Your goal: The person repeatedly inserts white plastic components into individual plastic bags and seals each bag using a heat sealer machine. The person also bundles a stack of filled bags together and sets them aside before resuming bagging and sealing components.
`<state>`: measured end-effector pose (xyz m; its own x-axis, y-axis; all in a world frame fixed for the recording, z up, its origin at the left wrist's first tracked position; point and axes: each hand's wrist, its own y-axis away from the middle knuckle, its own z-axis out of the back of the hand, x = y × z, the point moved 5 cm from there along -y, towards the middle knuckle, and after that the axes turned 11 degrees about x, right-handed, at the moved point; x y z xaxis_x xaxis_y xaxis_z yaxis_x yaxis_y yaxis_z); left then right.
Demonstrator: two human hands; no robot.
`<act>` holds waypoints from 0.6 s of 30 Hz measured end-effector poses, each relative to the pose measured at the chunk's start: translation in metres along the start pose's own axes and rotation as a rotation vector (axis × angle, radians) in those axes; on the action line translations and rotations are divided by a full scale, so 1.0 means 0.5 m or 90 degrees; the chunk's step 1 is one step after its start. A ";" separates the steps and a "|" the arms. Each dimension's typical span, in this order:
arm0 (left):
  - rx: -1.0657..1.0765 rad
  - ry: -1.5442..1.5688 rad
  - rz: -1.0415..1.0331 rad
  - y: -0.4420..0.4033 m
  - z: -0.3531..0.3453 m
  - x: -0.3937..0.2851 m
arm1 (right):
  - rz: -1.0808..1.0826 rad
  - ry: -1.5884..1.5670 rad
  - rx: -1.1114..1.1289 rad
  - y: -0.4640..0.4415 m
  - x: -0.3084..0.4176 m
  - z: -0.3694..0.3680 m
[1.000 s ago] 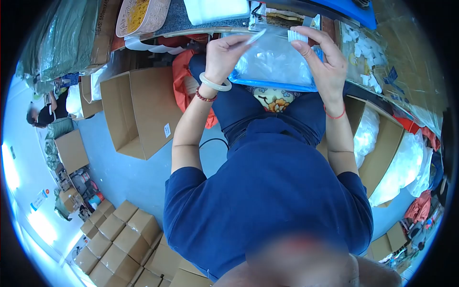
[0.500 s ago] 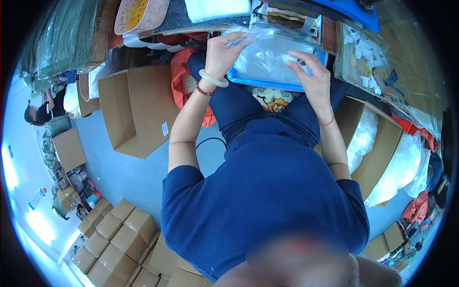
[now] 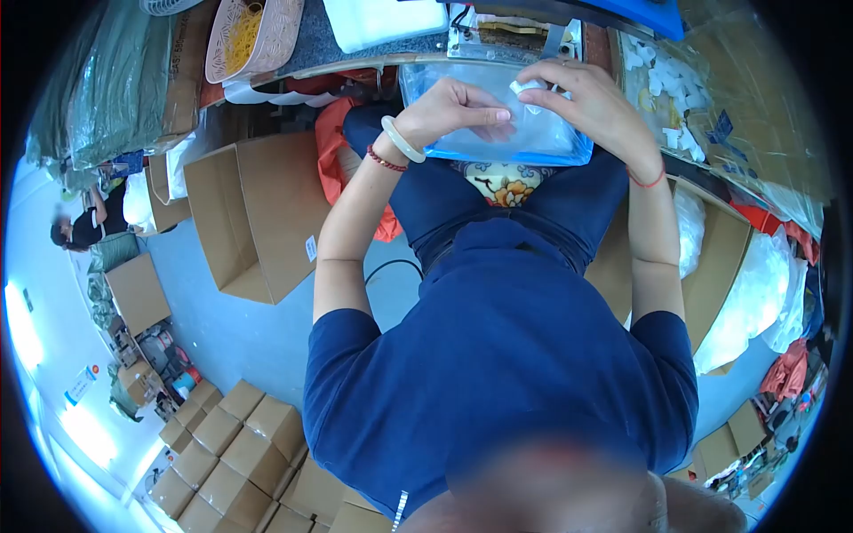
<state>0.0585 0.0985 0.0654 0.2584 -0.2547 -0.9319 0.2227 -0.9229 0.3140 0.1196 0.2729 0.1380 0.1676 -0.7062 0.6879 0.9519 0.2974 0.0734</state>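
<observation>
My left hand [image 3: 458, 114] is closed, thumb against fingers, on a thin clear plastic bag [image 3: 508, 96] that is hard to tell from the clear plastic behind it. My right hand [image 3: 586, 98] is raised slightly higher, to the right. Its thumb and forefinger pinch a small white piece [image 3: 528, 87] beside the bag; the piece's exact kind is unclear. Both hands are over a blue-edged tray [image 3: 582, 156] at my lap, with clear plastic in it. Whether the white piece touches the bag cannot be made out.
On the bench are a white basket [image 3: 289, 40] of yellow bands and a white container [image 3: 382, 25]. White pieces [image 3: 662, 84] lie in a carton at right. An open carton [image 3: 275, 209] stands left; stacked boxes [image 3: 235, 453] are behind. Another person [image 3: 98, 213] is far left.
My left hand has come down and right, bringing the clear bag over the tray. My right hand has moved up toward the bench edge with the white piece. The camera view has shifted slightly.
</observation>
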 end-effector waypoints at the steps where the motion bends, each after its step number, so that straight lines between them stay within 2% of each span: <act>1: 0.038 0.090 0.040 -0.006 -0.008 0.013 | -0.019 -0.069 0.020 -0.004 -0.015 -0.012; 2: 0.027 0.162 0.030 -0.018 -0.012 0.022 | -0.018 -0.065 0.021 -0.005 -0.025 -0.016; 3: 0.027 0.163 0.029 -0.039 -0.011 0.038 | -0.084 -0.079 -0.082 0.003 -0.048 -0.005; 4: -0.002 0.267 -0.032 -0.068 0.003 0.049 | -0.149 -0.092 -0.187 0.016 -0.075 0.006; 5: -0.031 0.372 -0.091 -0.087 0.019 0.062 | -0.115 0.022 -0.284 0.034 -0.093 0.023; 6: -0.062 0.341 -0.125 -0.096 0.030 0.040 | -0.164 0.094 -0.316 0.055 -0.091 0.042; 8: -0.047 0.387 -0.098 -0.127 0.051 0.044 | -0.262 0.232 -0.378 0.092 -0.099 0.068; 9: -0.037 0.429 -0.075 -0.139 0.058 0.043 | -0.261 0.237 -0.380 0.098 -0.128 0.068; 11: -0.067 0.434 -0.085 -0.143 0.057 0.039 | -0.304 0.402 -0.346 0.093 -0.200 0.059; 12: -0.077 0.400 -0.100 -0.145 0.059 0.050 | -0.306 0.398 -0.345 0.100 -0.228 0.055; 14: -0.095 0.361 -0.122 -0.126 0.070 0.041 | -0.214 0.446 -0.298 0.089 -0.256 0.049; 16: -0.183 -0.013 -0.006 -0.063 0.087 0.023 | -0.232 0.460 -0.293 0.087 -0.264 0.045; 17: -0.290 -0.103 -0.097 -0.043 0.134 0.024 | -0.247 0.395 -0.360 0.093 -0.264 0.051; 18: -0.436 -0.228 -0.119 -0.014 0.165 -0.012 | -0.264 0.327 -0.420 0.101 -0.267 0.055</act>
<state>-0.0222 0.0828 0.0539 -0.1328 -0.2980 -0.9453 0.7911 -0.6065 0.0801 0.1384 0.3999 0.0701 -0.2752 -0.9188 0.2830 0.8877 -0.3558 -0.2920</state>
